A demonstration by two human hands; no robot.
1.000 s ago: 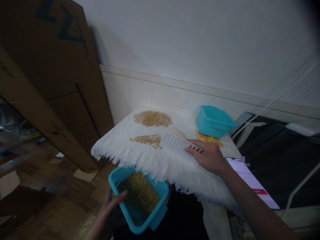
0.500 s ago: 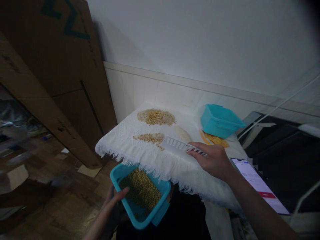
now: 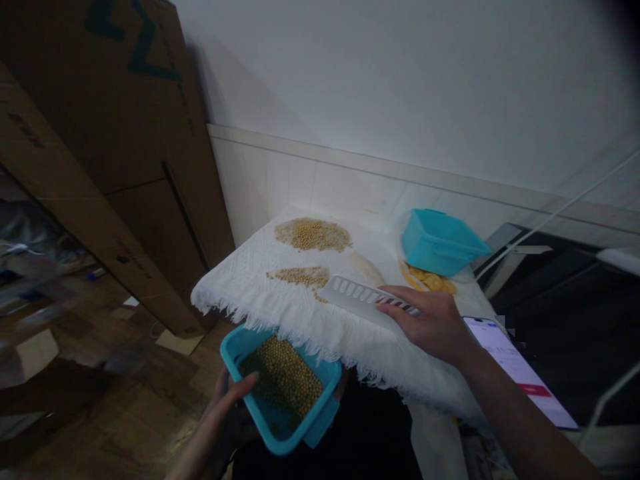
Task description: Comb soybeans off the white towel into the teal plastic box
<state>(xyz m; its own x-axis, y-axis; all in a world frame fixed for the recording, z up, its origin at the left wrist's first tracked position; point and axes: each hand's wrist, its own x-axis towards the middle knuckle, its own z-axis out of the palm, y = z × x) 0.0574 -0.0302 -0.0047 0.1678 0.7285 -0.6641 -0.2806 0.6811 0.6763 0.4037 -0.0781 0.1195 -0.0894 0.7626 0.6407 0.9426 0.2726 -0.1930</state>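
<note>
My left hand (image 3: pixel 227 400) grips a teal plastic tub (image 3: pixel 250 347) half full of soybeans (image 3: pixel 283 380), held just under the fringed front edge of a white cloth (image 3: pixel 260 300). My right hand (image 3: pixel 430 320) is closed on a white slotted scraper (image 3: pixel 357 293) that lies flat on the cloth, its free end beside a small patch of soybeans (image 3: pixel 303 275). A bigger soybean pile (image 3: pixel 313 234) lies farther back on the cloth.
A second teal tub (image 3: pixel 440 241) sits tilted at the back right over some yellow pieces (image 3: pixel 430 280). A lit phone (image 3: pixel 520 370) lies right of my forearm. Big cardboard boxes (image 3: pixel 100 133) stand at the left, white cables (image 3: pixel 560 200) at the right.
The view has shifted slightly. The scraper's end sits a little nearer the small bean patch than a second ago. The tub stays under the cloth edge.
</note>
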